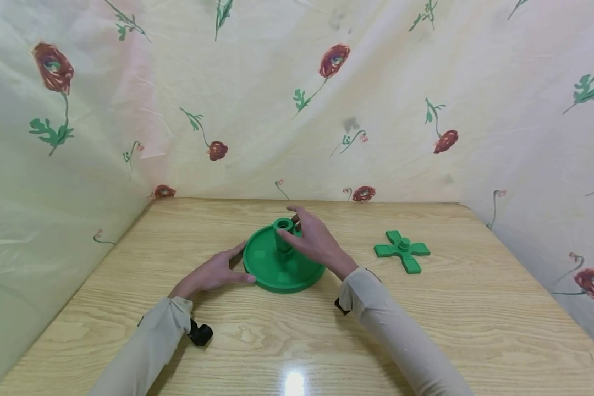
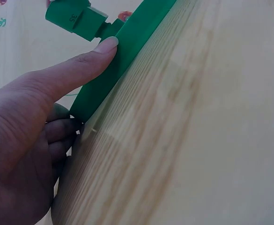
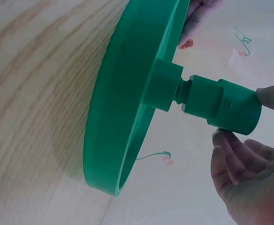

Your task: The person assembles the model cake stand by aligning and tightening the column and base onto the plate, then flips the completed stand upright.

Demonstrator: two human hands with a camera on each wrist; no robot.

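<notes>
A green round base [image 1: 262, 269] with a raised rim lies flat on the wooden table. My left hand [image 1: 221, 271] holds its left edge, thumb [image 2: 78, 70] against the outer rim and the other fingers farther round the edge. From the middle of the base a short round stub [image 3: 164, 84] rises. Above it stands a green hollow cylinder [image 3: 240, 107] with a flat-sided lower part and a moulded number, joined through a narrow neck. My right hand [image 1: 313, 236] pinches this cylinder near its open top, thumb on one side and fingertips on the other.
A green cross-shaped piece [image 1: 410, 263] with a round central peg lies to the right of the base. Flower-printed cloth [image 1: 257, 99] hangs behind and along both sides of the wooden table [image 1: 257, 341].
</notes>
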